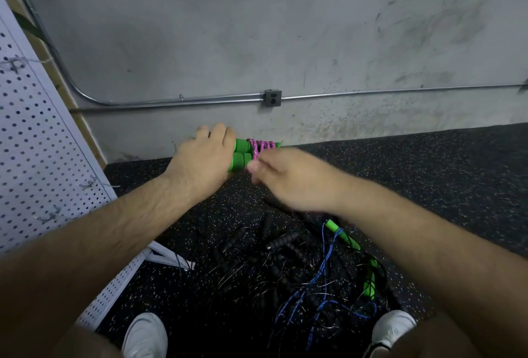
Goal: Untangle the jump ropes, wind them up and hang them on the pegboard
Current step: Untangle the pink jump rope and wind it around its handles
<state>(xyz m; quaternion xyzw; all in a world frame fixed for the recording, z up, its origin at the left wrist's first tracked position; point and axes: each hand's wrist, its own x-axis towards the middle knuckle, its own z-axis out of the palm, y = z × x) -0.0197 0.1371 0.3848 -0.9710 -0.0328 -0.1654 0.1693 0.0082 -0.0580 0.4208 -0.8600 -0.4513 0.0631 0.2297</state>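
Left hand (200, 157) clamps round the pair of green handles (241, 155), held side by side up at twelve o'clock, just in front of the wall. Right hand (288, 177), blurred, sits at three o'clock of them, thumb and fingertip pinching the pink cord (261, 146) that coils round the handle necks. That braided cord looks light, soft and floppy, so tension matters: go slack and the turns could slip off. Best hold, I'd say, is on the stiff handles, with the free end pinched close to the coil. Down at six o'clock on the speckled floor (428, 180) lies the tangle: black beaded ropes (283, 243) and a blue cord (328, 246). Pegboard (34, 135) stands at nine o'clock.
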